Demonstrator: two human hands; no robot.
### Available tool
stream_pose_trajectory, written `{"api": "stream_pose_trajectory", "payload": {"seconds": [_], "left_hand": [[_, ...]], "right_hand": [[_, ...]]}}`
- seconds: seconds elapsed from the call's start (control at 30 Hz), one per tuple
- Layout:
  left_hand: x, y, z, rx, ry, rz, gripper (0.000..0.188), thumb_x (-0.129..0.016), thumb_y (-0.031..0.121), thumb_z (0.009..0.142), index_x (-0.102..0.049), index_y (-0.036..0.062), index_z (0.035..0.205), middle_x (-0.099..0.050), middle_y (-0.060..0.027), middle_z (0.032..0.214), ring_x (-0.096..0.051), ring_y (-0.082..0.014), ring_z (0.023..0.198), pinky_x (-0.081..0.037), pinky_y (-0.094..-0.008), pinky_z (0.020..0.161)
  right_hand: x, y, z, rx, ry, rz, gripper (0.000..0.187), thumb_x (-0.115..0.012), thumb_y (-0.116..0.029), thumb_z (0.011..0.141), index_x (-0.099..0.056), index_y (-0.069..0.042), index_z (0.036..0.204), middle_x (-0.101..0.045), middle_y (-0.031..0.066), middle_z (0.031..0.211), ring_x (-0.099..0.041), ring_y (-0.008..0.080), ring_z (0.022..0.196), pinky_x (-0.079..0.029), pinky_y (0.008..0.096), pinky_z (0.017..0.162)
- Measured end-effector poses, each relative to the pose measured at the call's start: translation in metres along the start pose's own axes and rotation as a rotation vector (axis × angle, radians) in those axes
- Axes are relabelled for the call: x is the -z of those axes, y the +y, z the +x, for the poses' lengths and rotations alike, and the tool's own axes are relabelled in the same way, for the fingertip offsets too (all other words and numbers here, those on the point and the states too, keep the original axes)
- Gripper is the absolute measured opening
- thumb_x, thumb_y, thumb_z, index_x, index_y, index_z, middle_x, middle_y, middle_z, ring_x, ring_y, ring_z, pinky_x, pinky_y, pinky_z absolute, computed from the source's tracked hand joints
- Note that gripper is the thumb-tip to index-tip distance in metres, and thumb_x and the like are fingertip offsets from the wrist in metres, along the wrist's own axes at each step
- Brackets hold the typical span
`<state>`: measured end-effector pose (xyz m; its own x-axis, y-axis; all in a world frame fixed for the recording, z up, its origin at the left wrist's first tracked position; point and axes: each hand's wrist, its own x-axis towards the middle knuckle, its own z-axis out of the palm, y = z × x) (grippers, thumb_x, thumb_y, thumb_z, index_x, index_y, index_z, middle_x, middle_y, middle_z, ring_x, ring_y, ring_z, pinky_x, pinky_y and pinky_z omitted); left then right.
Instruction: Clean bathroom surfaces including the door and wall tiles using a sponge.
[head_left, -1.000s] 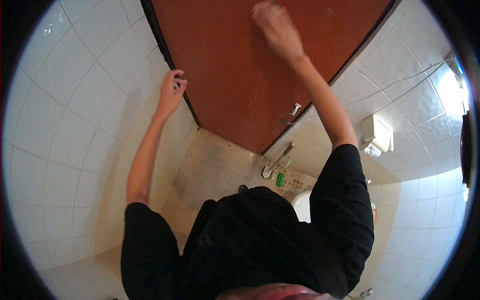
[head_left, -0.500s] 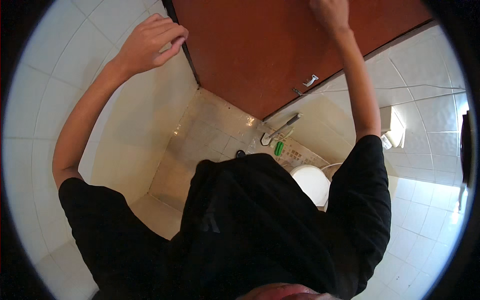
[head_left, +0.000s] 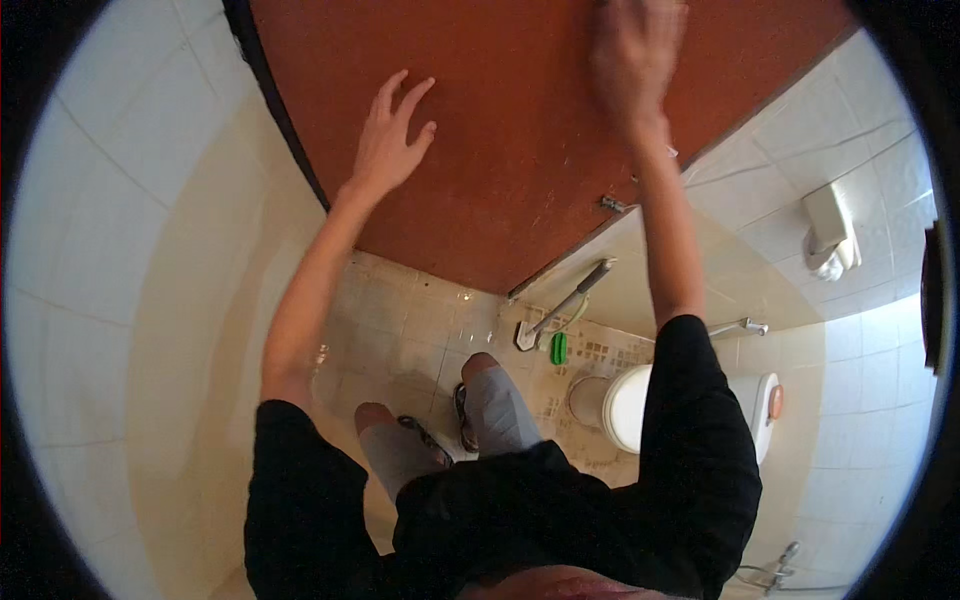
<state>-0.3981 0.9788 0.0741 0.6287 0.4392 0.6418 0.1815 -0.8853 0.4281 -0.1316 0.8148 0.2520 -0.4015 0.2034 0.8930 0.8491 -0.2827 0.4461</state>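
Hanging in front of the red-brown door (head_left: 480,170), the left hand (head_left: 395,145) has its fingers spread, with nothing visible in its grasp; the right hand (head_left: 640,65), before the same door, is too blurred for me to tell its grip or whether it touches. I'd worry about the right forearm (head_left: 670,240) snagging on the metal fitting (head_left: 612,204) close by, or the sandals (head_left: 465,418) slipping if the shiny floor (head_left: 390,300) is wet. A long-handled brush (head_left: 580,290), green brush (head_left: 558,348) and white toilet (head_left: 628,408) crowd the right side.
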Motion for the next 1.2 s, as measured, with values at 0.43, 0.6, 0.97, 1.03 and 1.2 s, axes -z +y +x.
{"api": "stream_pose_trajectory", "payload": {"seconds": [0.43,0.6,0.97,1.03,1.2], "left_hand": [[-0.256,-0.138,-0.308,0.177,-0.027,-0.126,0.072,-0.069,0.019,0.102,-0.038,0.0222,0.167,-0.018,-0.015,0.176,-0.026,-0.0415,0.161,-0.036,-0.0554,0.127],[-0.313,-0.168,-0.41,0.409,0.104,-0.381,0.069,-0.068,0.017,0.103,-0.039,0.0142,0.165,-0.031,-0.0208,0.167,-0.035,-0.0416,0.155,-0.035,-0.0522,0.125],[-0.338,-0.22,-0.495,0.586,0.113,-0.387,0.071,-0.067,0.004,0.097,-0.038,0.0073,0.161,-0.044,-0.0224,0.155,-0.047,-0.0417,0.144,-0.039,-0.0494,0.122],[-0.344,-0.23,-0.515,0.618,0.094,-0.348,0.071,-0.066,0.002,0.095,-0.039,0.0075,0.16,-0.045,-0.0226,0.153,-0.05,-0.0411,0.142,-0.04,-0.0497,0.12],[-0.356,-0.256,-0.535,0.642,0.117,-0.338,0.068,-0.067,0.002,0.096,-0.041,0.0084,0.159,-0.048,-0.0213,0.152,-0.053,-0.04,0.139,-0.042,-0.0491,0.118]], "right_hand": [[0.013,-0.122,-0.207,0.048,0.059,0.002,0.052,-0.051,-0.002,0.105,-0.051,-0.004,0.156,-0.046,0.0167,0.164,-0.039,0.0404,0.155,-0.031,0.0553,0.129],[-0.022,-0.205,-0.412,0.399,-0.611,0.105,0.053,-0.051,-0.014,0.102,-0.054,-0.006,0.155,-0.044,0.0128,0.168,-0.04,0.0282,0.157,-0.034,0.0505,0.129],[-0.012,-0.158,-0.327,-0.089,0.144,-0.057,0.049,-0.053,-0.007,0.103,-0.057,-0.013,0.152,-0.049,0.0112,0.164,-0.042,0.036,0.155,-0.031,0.0588,0.128],[-0.013,-0.199,-0.392,0.057,-0.245,-0.016,0.052,-0.054,-0.008,0.103,-0.054,-0.009,0.155,-0.048,0.0101,0.166,-0.04,0.037,0.156,-0.032,0.0564,0.129],[0.018,-0.212,-0.512,0.469,-0.858,0.445,0.054,-0.055,-0.02,0.105,-0.052,-0.013,0.159,-0.047,0.0081,0.167,-0.043,0.0301,0.156,-0.035,0.0488,0.128]]}}
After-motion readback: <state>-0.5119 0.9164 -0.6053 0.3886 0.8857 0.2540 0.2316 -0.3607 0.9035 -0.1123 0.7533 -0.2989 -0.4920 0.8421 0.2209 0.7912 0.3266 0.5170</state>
